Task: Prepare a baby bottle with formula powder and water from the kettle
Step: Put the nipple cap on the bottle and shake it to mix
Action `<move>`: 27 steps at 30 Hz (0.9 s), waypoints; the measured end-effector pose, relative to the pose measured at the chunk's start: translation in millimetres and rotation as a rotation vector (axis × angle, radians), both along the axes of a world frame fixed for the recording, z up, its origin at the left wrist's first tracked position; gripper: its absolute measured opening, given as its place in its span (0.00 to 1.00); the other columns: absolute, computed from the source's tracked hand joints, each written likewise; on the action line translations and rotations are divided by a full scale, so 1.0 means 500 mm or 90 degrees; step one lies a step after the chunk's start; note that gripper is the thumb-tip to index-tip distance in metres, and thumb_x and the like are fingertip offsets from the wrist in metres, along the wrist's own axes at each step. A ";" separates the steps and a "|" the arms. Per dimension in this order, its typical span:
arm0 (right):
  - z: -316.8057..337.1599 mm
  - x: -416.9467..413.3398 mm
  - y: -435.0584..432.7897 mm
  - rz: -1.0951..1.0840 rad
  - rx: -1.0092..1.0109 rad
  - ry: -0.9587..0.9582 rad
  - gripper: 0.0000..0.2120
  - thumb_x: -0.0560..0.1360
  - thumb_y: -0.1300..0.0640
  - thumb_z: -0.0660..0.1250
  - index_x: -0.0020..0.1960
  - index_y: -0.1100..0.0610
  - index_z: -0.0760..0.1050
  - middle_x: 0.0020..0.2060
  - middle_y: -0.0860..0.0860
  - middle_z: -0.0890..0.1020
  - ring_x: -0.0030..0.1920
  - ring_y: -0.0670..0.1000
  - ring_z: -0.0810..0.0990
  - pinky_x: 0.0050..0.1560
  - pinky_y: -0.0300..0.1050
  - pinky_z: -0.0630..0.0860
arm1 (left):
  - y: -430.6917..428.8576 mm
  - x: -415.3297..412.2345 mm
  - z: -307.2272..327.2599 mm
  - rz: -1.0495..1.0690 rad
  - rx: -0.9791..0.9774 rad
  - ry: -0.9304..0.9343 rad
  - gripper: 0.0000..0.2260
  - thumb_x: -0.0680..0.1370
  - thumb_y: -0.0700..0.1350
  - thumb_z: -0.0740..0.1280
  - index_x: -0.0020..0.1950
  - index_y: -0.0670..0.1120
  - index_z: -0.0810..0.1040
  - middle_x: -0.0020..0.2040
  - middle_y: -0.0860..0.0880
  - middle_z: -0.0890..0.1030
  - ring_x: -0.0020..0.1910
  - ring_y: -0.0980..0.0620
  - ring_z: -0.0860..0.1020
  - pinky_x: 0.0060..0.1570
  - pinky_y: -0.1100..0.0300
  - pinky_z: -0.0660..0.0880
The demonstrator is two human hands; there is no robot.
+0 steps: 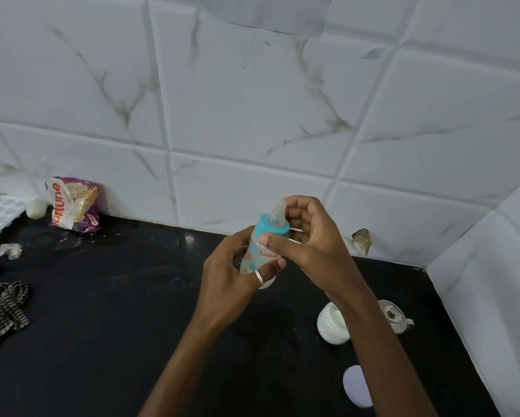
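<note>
Black counter (102,326), open powder jar (332,325) at four o'clock. Left hand (231,272) grips the bottle (260,254); right hand (310,236) pinches its blue collar (272,228). A loose collar risks leakage.

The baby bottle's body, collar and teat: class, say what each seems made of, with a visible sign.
Baby bottle body: probably clear plastic, since it is see-through with printed lettering. Collar: opaque turquoise plastic with an even matte colour. Teat: likely silicone, being translucent and pale. Left hand holds the body and right hand the top.
</note>
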State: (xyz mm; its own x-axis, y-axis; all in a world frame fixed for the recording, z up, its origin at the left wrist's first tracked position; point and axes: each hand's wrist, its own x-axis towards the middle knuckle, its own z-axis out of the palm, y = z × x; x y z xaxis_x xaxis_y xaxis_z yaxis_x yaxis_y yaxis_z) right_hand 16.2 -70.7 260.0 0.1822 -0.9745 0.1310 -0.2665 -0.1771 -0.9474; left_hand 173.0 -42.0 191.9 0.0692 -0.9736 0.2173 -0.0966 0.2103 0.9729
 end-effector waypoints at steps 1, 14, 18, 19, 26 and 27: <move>-0.002 0.001 0.001 -0.002 -0.001 -0.003 0.26 0.73 0.58 0.79 0.66 0.52 0.72 0.61 0.49 0.80 0.62 0.51 0.81 0.61 0.50 0.83 | 0.000 0.000 0.000 0.000 0.001 0.000 0.26 0.70 0.57 0.76 0.67 0.59 0.75 0.60 0.58 0.82 0.60 0.59 0.81 0.53 0.65 0.80; -0.002 0.007 -0.001 -0.013 -0.031 0.047 0.36 0.67 0.41 0.76 0.70 0.46 0.66 0.59 0.41 0.77 0.64 0.47 0.78 0.66 0.47 0.79 | 0.001 0.002 0.005 0.000 0.002 0.012 0.28 0.69 0.57 0.76 0.68 0.57 0.76 0.59 0.56 0.83 0.58 0.58 0.82 0.50 0.68 0.79; -0.011 0.009 -0.002 -0.025 -0.031 0.048 0.29 0.74 0.54 0.78 0.69 0.44 0.67 0.58 0.41 0.79 0.62 0.47 0.80 0.64 0.45 0.81 | 0.003 0.001 -0.004 0.001 0.008 0.010 0.29 0.70 0.55 0.77 0.70 0.53 0.77 0.59 0.56 0.83 0.58 0.57 0.82 0.51 0.65 0.81; -0.013 0.007 -0.002 -0.017 -0.025 0.042 0.29 0.75 0.57 0.77 0.69 0.44 0.67 0.60 0.42 0.80 0.63 0.48 0.80 0.63 0.48 0.81 | 0.003 0.001 -0.005 0.003 0.009 0.010 0.29 0.70 0.55 0.77 0.70 0.53 0.77 0.59 0.56 0.83 0.58 0.58 0.82 0.51 0.65 0.81; -0.019 0.009 -0.002 -0.045 -0.060 0.054 0.29 0.73 0.51 0.79 0.66 0.42 0.67 0.56 0.38 0.78 0.61 0.47 0.80 0.59 0.38 0.81 | 0.006 0.000 -0.005 0.002 0.014 0.013 0.30 0.69 0.56 0.77 0.70 0.52 0.77 0.59 0.56 0.83 0.58 0.57 0.83 0.52 0.62 0.82; -0.020 0.012 -0.002 -0.059 -0.063 0.052 0.30 0.71 0.47 0.79 0.66 0.43 0.67 0.54 0.38 0.77 0.60 0.46 0.79 0.58 0.37 0.81 | 0.006 -0.001 -0.004 0.001 0.014 0.009 0.29 0.69 0.56 0.77 0.69 0.53 0.77 0.59 0.56 0.83 0.58 0.57 0.83 0.52 0.62 0.82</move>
